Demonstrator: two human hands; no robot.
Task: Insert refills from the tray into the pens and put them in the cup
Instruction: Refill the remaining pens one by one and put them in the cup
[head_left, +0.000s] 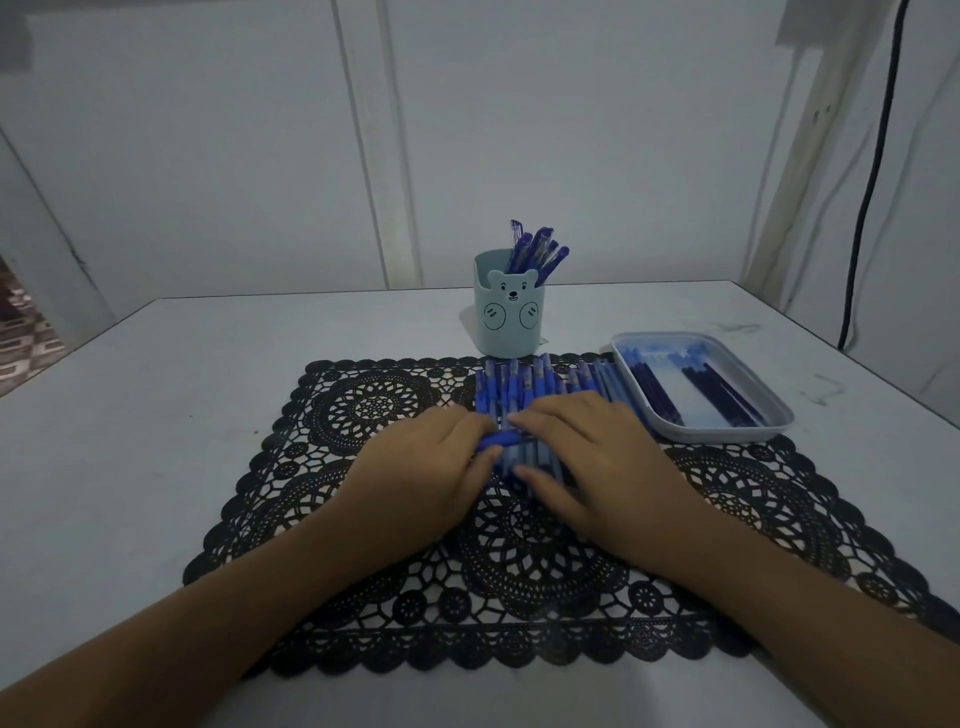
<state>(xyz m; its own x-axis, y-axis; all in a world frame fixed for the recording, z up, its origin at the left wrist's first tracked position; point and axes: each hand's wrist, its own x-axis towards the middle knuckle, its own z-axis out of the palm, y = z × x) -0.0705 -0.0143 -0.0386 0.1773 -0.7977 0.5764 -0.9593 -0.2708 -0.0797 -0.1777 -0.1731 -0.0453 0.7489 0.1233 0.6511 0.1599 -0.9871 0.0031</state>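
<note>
On the tabletop (156, 415), the tray (779, 423) of refills (722, 392) sits at two o'clock from the pens (519, 384), the cup (506, 317) at twelve; the right hand (587, 457) rests spread while the left hand (431, 462) pinches one pen (498, 439), best lifted clear singly.

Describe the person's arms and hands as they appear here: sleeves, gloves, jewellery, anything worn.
Both forearms are bare up to the frame edge, with no sleeves in view. The left hand and right hand wear no gloves, and no rings, watch or bracelet show on the visible fingers or wrists. The dim light hides finer details such as nail markings.
</note>
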